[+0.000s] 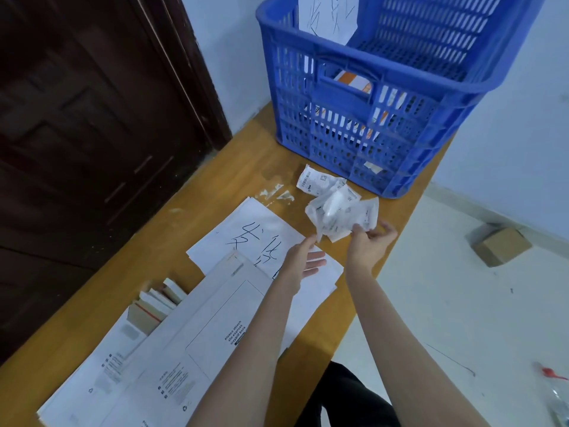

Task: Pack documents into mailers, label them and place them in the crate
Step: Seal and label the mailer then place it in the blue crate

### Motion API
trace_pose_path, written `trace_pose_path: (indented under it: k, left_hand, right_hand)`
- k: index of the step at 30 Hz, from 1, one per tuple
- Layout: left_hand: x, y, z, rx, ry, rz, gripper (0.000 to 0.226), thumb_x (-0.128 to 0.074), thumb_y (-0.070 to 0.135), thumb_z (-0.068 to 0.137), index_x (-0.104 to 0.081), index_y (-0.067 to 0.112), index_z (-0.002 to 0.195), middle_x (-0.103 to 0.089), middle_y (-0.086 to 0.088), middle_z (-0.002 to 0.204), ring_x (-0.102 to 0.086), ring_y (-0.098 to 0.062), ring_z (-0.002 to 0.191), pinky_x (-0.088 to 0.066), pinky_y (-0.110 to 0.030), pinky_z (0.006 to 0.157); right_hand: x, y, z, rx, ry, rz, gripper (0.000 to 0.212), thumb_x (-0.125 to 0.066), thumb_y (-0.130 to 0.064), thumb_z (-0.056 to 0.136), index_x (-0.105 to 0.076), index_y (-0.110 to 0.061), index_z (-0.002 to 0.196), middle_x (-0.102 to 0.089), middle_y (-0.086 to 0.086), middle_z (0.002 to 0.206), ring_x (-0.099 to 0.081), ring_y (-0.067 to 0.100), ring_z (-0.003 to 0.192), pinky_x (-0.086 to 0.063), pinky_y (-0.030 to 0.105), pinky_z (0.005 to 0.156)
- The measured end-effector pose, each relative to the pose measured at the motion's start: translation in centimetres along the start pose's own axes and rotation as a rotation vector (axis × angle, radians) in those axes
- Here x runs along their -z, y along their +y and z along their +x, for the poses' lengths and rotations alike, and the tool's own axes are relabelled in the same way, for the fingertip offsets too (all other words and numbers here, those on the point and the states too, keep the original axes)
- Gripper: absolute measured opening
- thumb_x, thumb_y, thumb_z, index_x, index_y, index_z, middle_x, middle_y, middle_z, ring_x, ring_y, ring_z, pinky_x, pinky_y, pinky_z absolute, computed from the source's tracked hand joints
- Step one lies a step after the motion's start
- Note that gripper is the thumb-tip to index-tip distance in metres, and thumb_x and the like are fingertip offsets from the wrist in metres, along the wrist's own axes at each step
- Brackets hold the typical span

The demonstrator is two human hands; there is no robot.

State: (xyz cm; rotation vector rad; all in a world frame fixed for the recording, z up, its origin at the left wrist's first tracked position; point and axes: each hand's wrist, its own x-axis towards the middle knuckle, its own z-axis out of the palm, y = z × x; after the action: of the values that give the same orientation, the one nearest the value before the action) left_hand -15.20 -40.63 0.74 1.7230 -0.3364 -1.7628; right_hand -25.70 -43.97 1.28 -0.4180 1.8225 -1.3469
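Crate (369,124): far end of desk (191,186), mailers inside.
Right hand (369,241): pinches crumpled labels (341,211).
Left hand (303,260): spread over papers (246,232).
Box (500,246): on floor.

Under my left forearm lies the flat grey cardboard mailer (215,328), and inside its outlined box I read "Please attach sto express waybill here", the middle line probably so, the print being small. At twelve o'clock from it, the white paper sheet (246,238) carries large black handwritten Chinese characters that I cannot make out. The crumpled white labels (335,204) at one o'clock bear barcodes and a QR code, their text too small to read.
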Motion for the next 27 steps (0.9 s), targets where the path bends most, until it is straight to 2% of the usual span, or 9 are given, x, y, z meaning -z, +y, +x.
trace_pose_path:
  k: [2,5,9,11,13,17,21,25,27]
  left_hand:
    - [0.2,0.1,-0.1,-0.011,-0.086,-0.1,0.026,-0.058,0.037,0.093,-0.058,0.013,0.105,-0.068,-0.01,0.111,-0.068,-0.024,0.097,-0.05,-0.032,0.088]
    - [0.1,0.2,0.0,-0.189,-0.135,-0.28,0.021,-0.055,0.022,0.096,-0.053,0.017,0.116,-0.067,-0.003,0.108,-0.065,-0.017,0.099,-0.05,-0.025,0.086]
    - [0.2,0.2,0.5,-0.231,-0.066,-0.314,0.061,-0.061,0.017,0.091,-0.023,0.023,0.138,-0.054,-0.006,0.134,-0.056,-0.012,0.116,-0.046,-0.021,0.09]
    - [0.3,0.2,0.4,-0.158,0.048,-0.17,0.042,-0.062,0.024,0.09,-0.046,0.01,0.126,-0.062,-0.009,0.111,-0.06,-0.017,0.097,-0.048,-0.024,0.081]
    - [0.3,-0.1,0.1,-0.14,0.088,-0.071,0.023,-0.059,0.024,0.091,-0.064,0.007,0.106,-0.068,-0.011,0.093,-0.065,-0.023,0.085,-0.053,-0.032,0.076]
    - [0.4,-0.7,-0.3,-0.263,0.287,0.081,0.024,-0.049,0.005,0.088,-0.064,0.014,0.103,-0.067,-0.007,0.102,-0.063,-0.024,0.092,-0.054,-0.032,0.07]
    - [1.5,-1.1,-0.2,-0.271,0.367,0.224,0.026,-0.046,0.009,0.087,-0.064,0.02,0.103,-0.068,-0.005,0.104,-0.061,-0.024,0.093,-0.045,-0.025,0.06]
    - [2.3,-1.3,-0.7,-0.266,0.399,0.354,0.024,-0.046,0.011,0.088,-0.063,0.019,0.103,-0.068,-0.005,0.103,-0.062,-0.026,0.095,-0.054,-0.037,0.076]
    - [2.6,-1.4,-0.9,-0.293,0.408,0.413,0.023,-0.046,0.012,0.09,-0.062,0.016,0.106,-0.066,-0.006,0.102,-0.061,-0.026,0.094,-0.053,-0.04,0.082]
  right_hand:
    - [-0.1,0.0,-0.5,-0.198,-0.054,0.107,0.037,-0.054,-0.005,0.085,-0.049,-0.016,0.12,-0.055,-0.004,0.087,-0.059,0.017,0.08,-0.043,0.02,0.063]
    - [0.1,0.5,-1.7,-0.366,-0.142,0.16,0.019,-0.051,-0.001,0.083,-0.062,-0.015,0.092,-0.062,0.003,0.088,-0.058,0.019,0.078,-0.046,0.021,0.062]
    - [0.3,1.1,-2.9,-0.552,-0.24,0.156,0.01,-0.056,-0.001,0.082,-0.059,-0.006,0.091,-0.061,0.009,0.086,-0.06,0.02,0.075,-0.054,0.027,0.074]
    - [0.3,1.2,-3.4,-0.577,-0.344,0.119,0.016,-0.057,0.0,0.082,-0.058,-0.002,0.097,-0.062,0.01,0.078,-0.062,0.022,0.072,-0.054,0.029,0.076]
    - [0.2,1.5,-3.9,-0.548,-0.422,0.041,0.019,-0.059,-0.002,0.081,-0.061,0.001,0.1,-0.063,0.01,0.074,-0.063,0.024,0.07,-0.055,0.03,0.073]
    - [-0.4,2.1,-4.3,-0.455,-0.324,-0.126,0.042,-0.072,-0.027,0.075,-0.055,-0.007,0.108,-0.062,0.006,0.094,-0.062,0.023,0.084,-0.051,0.032,0.071]
    - [-0.2,2.6,-4.2,0.218,-0.146,-0.632,0.041,-0.07,-0.018,0.074,-0.052,-0.012,0.11,-0.048,0.002,0.104,-0.048,0.02,0.097,-0.044,0.035,0.078]
    - [-1.4,2.4,-3.1,0.318,-0.572,-0.656,0.032,-0.048,-0.001,0.085,-0.072,-0.016,0.099,-0.059,0.001,0.1,-0.055,0.018,0.085,-0.043,0.022,0.064]
    - [-2.3,2.3,-2.7,0.297,-0.709,-0.728,0.039,-0.041,-0.002,0.088,-0.071,-0.018,0.109,-0.062,0.006,0.113,-0.057,0.023,0.099,-0.049,0.028,0.079]
